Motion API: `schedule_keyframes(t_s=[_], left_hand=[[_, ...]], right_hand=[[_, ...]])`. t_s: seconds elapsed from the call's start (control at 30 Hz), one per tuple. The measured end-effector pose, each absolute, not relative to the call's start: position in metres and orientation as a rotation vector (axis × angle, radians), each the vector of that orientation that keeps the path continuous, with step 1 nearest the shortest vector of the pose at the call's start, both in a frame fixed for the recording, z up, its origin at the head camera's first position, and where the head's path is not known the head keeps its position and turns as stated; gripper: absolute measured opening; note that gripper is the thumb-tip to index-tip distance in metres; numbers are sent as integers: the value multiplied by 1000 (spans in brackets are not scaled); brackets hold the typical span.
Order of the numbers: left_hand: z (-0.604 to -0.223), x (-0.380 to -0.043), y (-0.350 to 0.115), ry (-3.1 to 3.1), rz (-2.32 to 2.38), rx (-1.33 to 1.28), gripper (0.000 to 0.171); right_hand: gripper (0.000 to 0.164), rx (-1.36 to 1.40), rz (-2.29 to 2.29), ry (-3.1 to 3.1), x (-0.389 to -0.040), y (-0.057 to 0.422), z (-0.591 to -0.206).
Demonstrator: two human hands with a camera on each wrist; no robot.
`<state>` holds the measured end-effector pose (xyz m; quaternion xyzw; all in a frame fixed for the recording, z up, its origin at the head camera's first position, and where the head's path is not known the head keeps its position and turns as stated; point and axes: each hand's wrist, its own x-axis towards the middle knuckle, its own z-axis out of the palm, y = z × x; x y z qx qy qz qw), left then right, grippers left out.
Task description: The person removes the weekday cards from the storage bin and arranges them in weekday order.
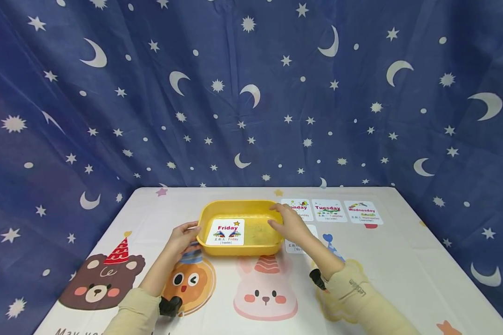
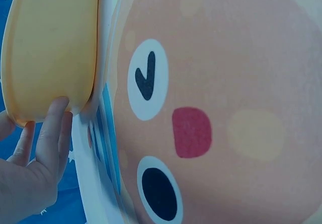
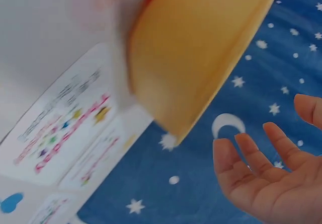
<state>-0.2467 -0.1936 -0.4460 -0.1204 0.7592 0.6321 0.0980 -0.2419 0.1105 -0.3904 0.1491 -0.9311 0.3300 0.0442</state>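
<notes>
Yellow, smooth and looking like plastic, a shallow tray (image 1: pixel 260 229) with rounded corners and a thin rim sits between the two hands above the near-middle of the bench (image 1: pixel 406 274), its underside showing in both wrist views. Inside, toward its left end, lies a white Friday card (image 1: pixel 227 232) with rounded corners: "Friday" in bold magenta letters, a small star, colourful pictures, then Chinese characters with "Friday" again and a bracketed phonetic line. The left hand (image 1: pixel 183 239) grips the tray's left end, its fingertips against the yellow surface; the right hand (image 1: pixel 291 225) reaches over the right end with fingers spread wide, and its wrist view shows it apart from the tray. Behind the right hand are a partly covered Monday card (image 1: pixel 303 210) reading "onday", a Tuesday card (image 1: pixel 329 211) and a Wednesday card (image 1: pixel 364 212), in a row; below the first lies a fourth card (image 1: pixel 295 247), its heading hidden by the right hand and forearm. The pale bench covering carries cartoon animals and the cut-off words "May yo". Dark lettering on the cream right sleeve (image 1: pixel 370 300) is too small to read surely. Folds ripple through the blue fabric curtain (image 1: pixel 226 116), printed with white moons and stars.
</notes>
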Motion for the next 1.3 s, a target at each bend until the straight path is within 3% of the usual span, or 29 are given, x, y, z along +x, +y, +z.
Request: schedule_keyframes(t_s=[0.47,0.9,1.07,1.3], left_hand=[[-447,-247,-193,2246,1881,-366,44],[-447,-246,-192,2246,1886,-347,45],[-447,-245,-193,2237,1892,-354,45],[-447,-245,-193,2240,1888,-343,46]], right_hand=[[34,497,1273,-2775,-236,80,-391],[29,427,1294,-2806,-261,58,-414],[34,308,1320,-2858,-270,51,-425],[54,205,1359,-2960,-279,30,-436]])
